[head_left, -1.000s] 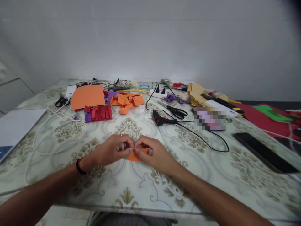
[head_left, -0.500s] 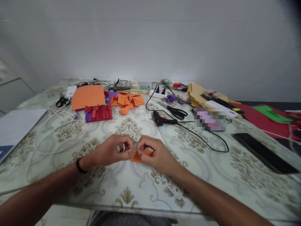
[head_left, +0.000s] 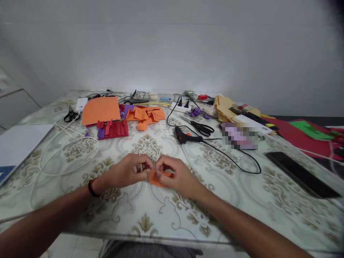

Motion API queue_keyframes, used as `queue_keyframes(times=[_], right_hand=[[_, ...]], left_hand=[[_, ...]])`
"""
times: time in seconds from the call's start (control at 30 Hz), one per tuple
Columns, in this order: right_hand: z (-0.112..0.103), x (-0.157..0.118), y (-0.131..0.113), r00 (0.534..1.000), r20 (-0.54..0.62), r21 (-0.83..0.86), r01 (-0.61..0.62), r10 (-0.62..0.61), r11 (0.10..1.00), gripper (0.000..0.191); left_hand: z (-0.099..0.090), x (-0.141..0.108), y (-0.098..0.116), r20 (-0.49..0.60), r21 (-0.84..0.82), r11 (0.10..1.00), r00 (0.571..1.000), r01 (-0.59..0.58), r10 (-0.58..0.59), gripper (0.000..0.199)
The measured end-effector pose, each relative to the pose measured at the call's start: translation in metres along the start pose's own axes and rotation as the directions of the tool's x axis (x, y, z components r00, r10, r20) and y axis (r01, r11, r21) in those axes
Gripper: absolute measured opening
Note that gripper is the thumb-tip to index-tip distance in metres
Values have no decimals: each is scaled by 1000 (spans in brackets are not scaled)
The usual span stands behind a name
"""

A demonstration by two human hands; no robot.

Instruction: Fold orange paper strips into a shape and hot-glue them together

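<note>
A small piece of orange paper [head_left: 156,178] is held between both hands above the patterned tablecloth, near the middle of the view. My right hand [head_left: 177,176] pinches it between thumb and curled fingers, which hide its right part. At its left edge, the thumb and fingertips of my left hand [head_left: 131,171] are pinched together on the paper. Ahead of the hands lie folded orange paper pieces [head_left: 145,114], red folded strips [head_left: 115,129] and an orange sheet [head_left: 101,110].
A black glue gun [head_left: 188,137] and black-handled scissors [head_left: 202,128] lie right of centre, with a cable looping beside them. Farther right are a black phone [head_left: 302,174] and red paper [head_left: 287,136]. A white power strip [head_left: 181,106] stands behind. White cable [head_left: 98,147] coils at left.
The fingertips of both hands have drawn slightly closer together on the orange paper. Its near edge now tilts a little. Everything else on the table stays put.
</note>
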State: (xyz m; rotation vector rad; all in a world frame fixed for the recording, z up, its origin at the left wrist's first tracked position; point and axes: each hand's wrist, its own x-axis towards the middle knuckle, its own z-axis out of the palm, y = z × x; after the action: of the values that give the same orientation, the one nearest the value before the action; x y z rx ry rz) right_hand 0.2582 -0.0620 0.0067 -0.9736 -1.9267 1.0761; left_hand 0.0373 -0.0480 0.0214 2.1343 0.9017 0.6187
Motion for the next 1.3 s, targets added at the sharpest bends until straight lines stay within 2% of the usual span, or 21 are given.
queue_keyframes(times=[0.13, 0.27, 0.57, 0.83, 1.03, 1.3], right_hand=[[-1, 0, 0, 1000, -11, -12, 15, -16, 1000, 5], [-1, 1, -1, 999, -25, -25, 20, -21, 999, 4], [0, -1, -5, 999, 28, 31, -34, 33, 999, 9], [-3, 0, -6, 999, 41, 27, -6, 5, 1000, 10], [-4, 0, 0, 999, -15, 35, -31, 31, 999, 6], [-2, 0, 4, 999, 25, 108, -51, 49, 993, 7]], left_hand=[[0, 0, 0, -29, 34, 999, 999, -20, 21, 8], [0, -1, 0, 13, 21, 1000, 1000, -19, 19, 9], [3, -1, 3, 23, -32, 999, 1000, 7, -7, 6], [0, 1, 3, 15, -61, 997, 999, 43, -43, 10], [0, 2, -4, 21, -145, 983, 994, 111, -109, 7], [-3, 1, -5, -19, -182, 977, 993, 115, -120, 4]])
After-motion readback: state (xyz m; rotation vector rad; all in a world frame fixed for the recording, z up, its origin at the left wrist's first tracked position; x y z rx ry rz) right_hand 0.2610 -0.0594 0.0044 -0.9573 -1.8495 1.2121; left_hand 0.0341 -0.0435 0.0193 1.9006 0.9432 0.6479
